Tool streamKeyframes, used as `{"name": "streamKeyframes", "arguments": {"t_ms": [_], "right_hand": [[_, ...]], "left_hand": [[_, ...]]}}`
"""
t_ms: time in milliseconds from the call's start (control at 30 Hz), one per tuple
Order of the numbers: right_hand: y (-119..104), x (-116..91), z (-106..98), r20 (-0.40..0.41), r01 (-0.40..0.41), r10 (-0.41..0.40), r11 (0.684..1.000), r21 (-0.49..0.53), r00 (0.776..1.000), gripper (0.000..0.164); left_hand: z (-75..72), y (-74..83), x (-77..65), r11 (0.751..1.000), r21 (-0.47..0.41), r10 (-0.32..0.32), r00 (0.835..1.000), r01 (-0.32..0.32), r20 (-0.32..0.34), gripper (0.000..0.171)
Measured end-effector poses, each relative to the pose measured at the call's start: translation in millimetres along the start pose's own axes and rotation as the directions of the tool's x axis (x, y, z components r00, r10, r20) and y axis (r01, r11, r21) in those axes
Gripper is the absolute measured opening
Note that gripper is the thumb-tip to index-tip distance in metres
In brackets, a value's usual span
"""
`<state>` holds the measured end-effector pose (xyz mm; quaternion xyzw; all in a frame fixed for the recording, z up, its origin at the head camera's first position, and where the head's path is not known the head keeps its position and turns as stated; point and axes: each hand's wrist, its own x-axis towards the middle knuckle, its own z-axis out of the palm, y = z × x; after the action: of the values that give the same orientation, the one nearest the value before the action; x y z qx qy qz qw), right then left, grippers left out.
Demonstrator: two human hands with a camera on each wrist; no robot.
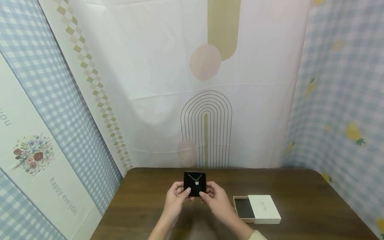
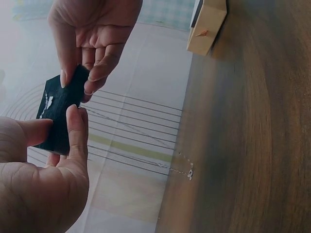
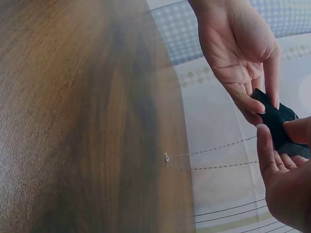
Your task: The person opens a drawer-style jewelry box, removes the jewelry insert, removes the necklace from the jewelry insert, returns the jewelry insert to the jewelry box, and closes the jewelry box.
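In the head view, a black jewelry pad [image 1: 190, 189] stands tilted up above the table, its face toward me. A fine silver necklace [image 1: 196, 183] with a small butterfly-like pendant lies across it. My left hand [image 1: 175, 202] grips the pad's left edge, thumb on the front. The right hand [image 1: 220, 201] holds the opposite edge likewise, its thumb near the lower corner. Both wrist views show the rest of the chain hanging in a loop behind the pad, with a clasp [image 2: 190, 174] at its low end.
Right of my hands, a white box [image 1: 265, 209] lies on the brown wooden table [image 1: 144, 200], its inner tray [image 1: 244, 207] partly slid out with a dark lining. Patterned cloth curtains [image 1: 150, 83] hang behind the table and at both sides.
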<state>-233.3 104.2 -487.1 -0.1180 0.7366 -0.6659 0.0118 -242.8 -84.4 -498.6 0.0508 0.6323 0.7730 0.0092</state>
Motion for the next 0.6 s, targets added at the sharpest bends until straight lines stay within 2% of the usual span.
{"name": "streamKeyframes", "arguments": {"t_ms": [100,400,600], "right_hand": [[0.8,1.7,1.0,-0.003,-0.006,0.006,1.0,0.025,1.0,0.035],[1.0,2.1,2.6,-0.019,-0.006,0.006,1.0,0.008,1.0,0.032],[2.0,-0.2,2.4,-0.059,-0.011,0.011,1.0,0.001,0.998,0.032]], "left_hand": [[-0.1,0.0,-0.9,1.0,0.001,-0.004,1.0,0.004,-0.002,0.04],[-2.1,0.5,-3.9,1.0,0.019,-0.016,1.0,0.016,-0.023,0.042],[-8.9,-0.9,-6.5,0.999,0.042,0.012,0.998,-0.009,-0.068,0.045]]}}
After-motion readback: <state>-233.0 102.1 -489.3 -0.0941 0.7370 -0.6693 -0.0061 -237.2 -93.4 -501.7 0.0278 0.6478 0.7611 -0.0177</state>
